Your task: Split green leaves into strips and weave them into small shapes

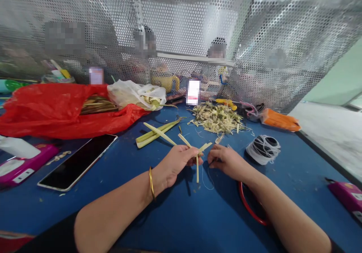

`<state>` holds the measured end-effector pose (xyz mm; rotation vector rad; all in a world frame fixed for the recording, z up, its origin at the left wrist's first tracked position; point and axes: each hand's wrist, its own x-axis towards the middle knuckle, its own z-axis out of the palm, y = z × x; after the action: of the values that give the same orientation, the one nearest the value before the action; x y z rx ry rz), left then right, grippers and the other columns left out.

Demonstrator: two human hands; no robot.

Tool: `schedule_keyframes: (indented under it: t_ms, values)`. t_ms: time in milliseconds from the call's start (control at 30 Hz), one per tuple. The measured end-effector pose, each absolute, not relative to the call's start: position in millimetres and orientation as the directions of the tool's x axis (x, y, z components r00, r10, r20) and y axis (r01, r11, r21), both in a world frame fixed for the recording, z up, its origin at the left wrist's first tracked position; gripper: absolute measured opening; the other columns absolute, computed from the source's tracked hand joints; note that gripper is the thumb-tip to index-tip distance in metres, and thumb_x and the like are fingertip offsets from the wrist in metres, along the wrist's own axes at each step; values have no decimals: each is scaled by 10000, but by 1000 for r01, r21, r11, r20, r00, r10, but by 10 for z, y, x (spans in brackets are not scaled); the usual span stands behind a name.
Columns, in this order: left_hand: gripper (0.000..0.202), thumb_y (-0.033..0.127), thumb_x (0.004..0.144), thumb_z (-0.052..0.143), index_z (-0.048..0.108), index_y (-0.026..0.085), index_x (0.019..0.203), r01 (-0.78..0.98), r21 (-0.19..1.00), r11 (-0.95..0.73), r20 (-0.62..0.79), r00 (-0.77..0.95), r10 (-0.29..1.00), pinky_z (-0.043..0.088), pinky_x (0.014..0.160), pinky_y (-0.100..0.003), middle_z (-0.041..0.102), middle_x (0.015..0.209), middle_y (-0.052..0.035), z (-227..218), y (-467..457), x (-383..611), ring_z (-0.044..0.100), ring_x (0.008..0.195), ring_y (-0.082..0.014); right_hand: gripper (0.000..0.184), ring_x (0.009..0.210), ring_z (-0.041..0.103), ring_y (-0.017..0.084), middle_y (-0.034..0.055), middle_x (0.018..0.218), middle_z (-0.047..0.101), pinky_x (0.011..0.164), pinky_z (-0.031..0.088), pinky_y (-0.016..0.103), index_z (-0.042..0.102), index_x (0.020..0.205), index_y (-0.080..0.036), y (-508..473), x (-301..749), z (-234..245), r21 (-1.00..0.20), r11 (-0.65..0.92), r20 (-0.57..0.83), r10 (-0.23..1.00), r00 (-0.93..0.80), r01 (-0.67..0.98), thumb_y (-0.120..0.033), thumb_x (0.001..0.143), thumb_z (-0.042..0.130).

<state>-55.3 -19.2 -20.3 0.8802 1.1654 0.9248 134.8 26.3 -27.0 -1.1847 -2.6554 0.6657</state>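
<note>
My left hand is closed around several pale palm-leaf strips that cross each other above the blue table. One strip hangs straight down from the fingers. My right hand is just right of them, fingers pinched on a thin white thread that loops down onto the table. A gold bangle sits on my left wrist. A spool of white thread lies right of my right hand.
More green leaf strips and a heap of leaf trimmings lie ahead. A red plastic bag, a white bag, a phone, pink cases and a red ring surround me. Perforated metal screens stand behind.
</note>
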Motion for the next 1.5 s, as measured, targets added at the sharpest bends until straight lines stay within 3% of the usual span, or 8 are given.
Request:
schedule_keyframes:
  t_ms: [233,500,767,967,1100,1200,1367,1500]
  values:
    - [223,305,780,569,698,124,777,-129,919,373,-344,201,917,425,604,-213,730,842,-103,-185,-190,-598,639,767,-148,103,779,520,159,35,840,554,690,382,269,549,767,-183,254,1345,-190,-431,654,108,722,-684,622,-116,842,525]
    - [222,240,801,576,707,98,910,-241,827,508,-417,343,842,439,526,-183,689,1081,-128,-176,-212,-552,643,692,-112,102,593,545,116,-44,639,551,601,422,249,459,779,-210,166,1307,-143,-795,423,159,837,-523,434,-204,881,453]
    - [161,217,800,567,650,113,709,-317,781,538,-415,380,827,510,658,-241,681,740,-49,-187,-207,-570,658,643,-137,164,448,468,92,-56,580,511,372,347,193,513,801,-194,204,1302,-111,-954,133,81,977,-197,270,-343,771,576]
    - [190,236,805,561,642,105,695,-329,765,553,-437,365,822,512,664,-233,649,701,-48,-151,-173,-608,635,632,-127,157,499,539,121,-23,628,569,473,435,235,568,894,-193,243,1407,-86,-865,259,251,965,-76,429,-310,797,527]
    - [173,234,791,582,642,103,696,-322,782,533,-437,325,839,512,663,-237,624,674,-36,-129,-178,-606,607,606,-114,165,694,644,197,30,762,669,662,475,317,622,924,-220,245,1475,-60,-563,325,337,930,-149,760,-237,822,493]
    - [162,233,775,599,640,106,683,-312,802,509,-421,309,853,508,660,-242,616,658,-29,-135,-182,-600,597,585,-109,194,964,619,254,85,1030,670,825,457,374,675,937,-224,213,1448,-48,-428,465,357,875,-328,775,-241,829,515]
    - [159,253,759,611,658,105,726,-284,830,480,-382,338,860,503,677,-248,633,685,-33,-184,-180,-599,605,603,-112,168,953,614,188,43,1012,679,869,454,309,663,970,-216,105,1270,-121,-733,492,162,796,-582,469,-245,843,557]
    - [167,263,758,607,658,107,724,-257,853,454,-358,344,868,497,677,-239,642,699,-34,-187,-185,-600,608,600,-106,148,786,617,167,25,810,678,744,463,278,640,776,-183,83,1201,-194,-798,405,93,815,-573,446,-276,850,552]
